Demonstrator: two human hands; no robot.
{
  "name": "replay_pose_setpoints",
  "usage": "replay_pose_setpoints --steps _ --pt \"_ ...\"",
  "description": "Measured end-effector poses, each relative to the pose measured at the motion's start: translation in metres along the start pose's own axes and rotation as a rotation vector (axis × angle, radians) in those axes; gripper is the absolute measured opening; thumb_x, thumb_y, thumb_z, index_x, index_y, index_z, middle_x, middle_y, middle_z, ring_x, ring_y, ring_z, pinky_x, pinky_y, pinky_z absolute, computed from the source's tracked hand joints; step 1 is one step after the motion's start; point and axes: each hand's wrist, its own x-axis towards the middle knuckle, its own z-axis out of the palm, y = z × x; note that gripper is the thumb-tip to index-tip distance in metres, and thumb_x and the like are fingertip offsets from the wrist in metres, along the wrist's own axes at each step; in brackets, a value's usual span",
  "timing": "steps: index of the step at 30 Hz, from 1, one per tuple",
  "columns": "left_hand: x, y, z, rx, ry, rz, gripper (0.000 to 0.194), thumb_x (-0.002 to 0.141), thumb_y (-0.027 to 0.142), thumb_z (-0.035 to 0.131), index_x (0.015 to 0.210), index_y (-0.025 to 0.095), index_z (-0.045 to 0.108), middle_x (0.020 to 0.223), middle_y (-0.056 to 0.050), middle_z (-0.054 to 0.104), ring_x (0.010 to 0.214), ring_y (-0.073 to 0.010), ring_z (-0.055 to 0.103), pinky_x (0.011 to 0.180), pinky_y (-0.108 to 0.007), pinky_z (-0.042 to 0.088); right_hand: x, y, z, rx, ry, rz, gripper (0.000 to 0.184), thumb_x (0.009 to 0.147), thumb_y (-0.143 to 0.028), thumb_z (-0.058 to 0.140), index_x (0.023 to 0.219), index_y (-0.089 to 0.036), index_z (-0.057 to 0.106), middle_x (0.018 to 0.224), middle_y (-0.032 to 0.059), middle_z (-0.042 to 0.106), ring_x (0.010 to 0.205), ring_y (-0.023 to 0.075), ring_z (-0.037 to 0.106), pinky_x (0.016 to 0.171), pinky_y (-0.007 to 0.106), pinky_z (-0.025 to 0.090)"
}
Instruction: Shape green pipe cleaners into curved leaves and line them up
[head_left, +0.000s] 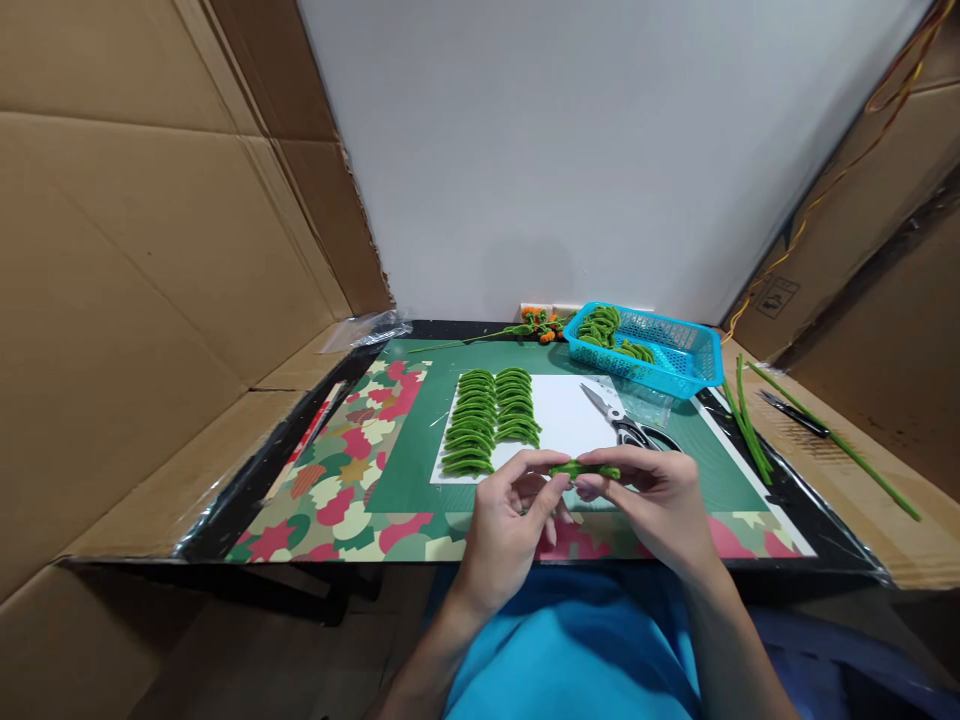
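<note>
Between both hands, above the table's front part, is a short green fuzzy pipe-cleaner piece. My left hand pinches its left end between thumb and fingers. Its right part is gripped by my right hand, also thumb against fingers. Fingertips hide some of the piece. Just beyond lies a white sheet with two columns of curved green pipe-cleaner pieces. Scissors with black handles rest at the sheet's right side, blades partly apart, close behind my right hand.
A blue plastic basket holding more green pieces stands at the back right. Orange flowers on a green stem lie at the back. Long green stems and a black-handled tool lie at right. Cardboard walls flank the table.
</note>
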Motion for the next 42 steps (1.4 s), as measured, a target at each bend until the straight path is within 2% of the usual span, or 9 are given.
replay_pose_setpoints --steps 4,9,15,17,20,25,35,40,42 --pt "-0.001 -0.002 -0.001 0.006 0.022 0.001 0.022 0.098 0.038 0.075 0.106 0.017 0.075 0.069 0.0 0.07 0.051 -0.0121 0.065 0.044 -0.02 0.053 -0.002 0.002 0.001 -0.013 0.008 -0.011 0.012 0.089 -0.02 0.083 0.1 -0.023 0.086 0.079 0.0021 0.084 0.065 0.0193 0.082 0.062 0.023 0.067" --pt "-0.001 -0.002 -0.001 0.037 0.005 -0.004 0.022 0.099 0.038 0.074 0.104 0.016 0.076 0.067 0.0 0.072 0.046 -0.0107 0.064 0.046 -0.02 0.052 -0.003 0.007 0.003 -0.062 0.089 -0.118 0.013 0.091 -0.017 0.081 0.098 -0.026 0.086 0.084 0.0004 0.085 0.066 0.0166 0.081 0.064 0.021 0.066" --pt "0.002 0.002 0.0 -0.013 0.017 -0.047 0.028 0.096 0.042 0.076 0.108 0.017 0.077 0.074 -0.001 0.073 0.052 -0.0134 0.067 0.044 -0.021 0.053 -0.003 0.002 0.002 -0.222 0.055 -0.237 0.02 0.093 -0.014 0.079 0.106 -0.028 0.085 0.092 0.0001 0.086 0.073 0.0162 0.082 0.069 0.022 0.064" --pt "0.001 0.002 0.0 0.003 -0.006 -0.08 0.03 0.096 0.044 0.076 0.11 0.018 0.078 0.069 -0.001 0.073 0.049 -0.0128 0.064 0.043 -0.02 0.051 -0.004 0.001 0.004 -0.25 0.044 -0.285 0.024 0.095 -0.011 0.077 0.109 -0.028 0.085 0.095 0.0005 0.086 0.076 0.016 0.081 0.071 0.022 0.064" --pt "-0.002 -0.002 0.0 0.092 0.008 -0.095 0.031 0.098 0.046 0.072 0.1 0.016 0.082 0.055 0.0 0.066 0.041 -0.01 0.057 0.043 -0.019 0.046 -0.006 0.004 0.006 -0.274 0.031 -0.343 0.03 0.098 -0.008 0.07 0.116 -0.028 0.083 0.092 0.0003 0.084 0.074 0.0148 0.08 0.069 0.021 0.063" --pt "-0.007 -0.007 0.003 0.067 0.067 -0.152 0.034 0.088 0.048 0.082 0.092 0.015 0.082 0.058 -0.002 0.071 0.041 -0.0116 0.059 0.042 -0.02 0.046 -0.012 0.011 0.006 -0.383 0.068 -0.441 0.045 0.098 -0.002 0.064 0.13 -0.03 0.078 0.1 0.0012 0.085 0.076 0.0141 0.081 0.069 0.019 0.064" --pt "-0.004 0.0 0.002 -0.098 0.012 -0.2 0.037 0.076 0.048 0.093 0.074 0.014 0.078 0.064 -0.007 0.075 0.045 -0.0158 0.067 0.044 -0.023 0.052 -0.015 0.005 0.004 -0.463 -0.014 -0.582 0.056 0.096 0.0 0.062 0.138 -0.034 0.075 0.112 0.0027 0.085 0.088 0.0211 0.084 0.075 0.026 0.069" --pt "-0.002 -0.003 0.004 -0.131 0.032 -0.2 0.037 0.078 0.048 0.092 0.082 0.014 0.081 0.059 -0.005 0.073 0.047 -0.0172 0.07 0.046 -0.023 0.056 -0.018 0.011 0.006 -0.483 0.106 -0.491 0.047 0.096 -0.004 0.07 0.128 -0.037 0.08 0.109 0.0008 0.085 0.087 0.0241 0.084 0.077 0.032 0.071" --pt "-0.002 -0.003 0.005 -0.157 0.037 -0.184 0.036 0.077 0.046 0.093 0.083 0.013 0.081 0.061 -0.006 0.074 0.049 -0.0179 0.072 0.047 -0.023 0.057 -0.02 0.013 0.007 -0.47 0.166 -0.508 0.05 0.093 -0.003 0.073 0.127 -0.038 0.08 0.108 0.0001 0.085 0.085 0.0253 0.084 0.076 0.035 0.071"
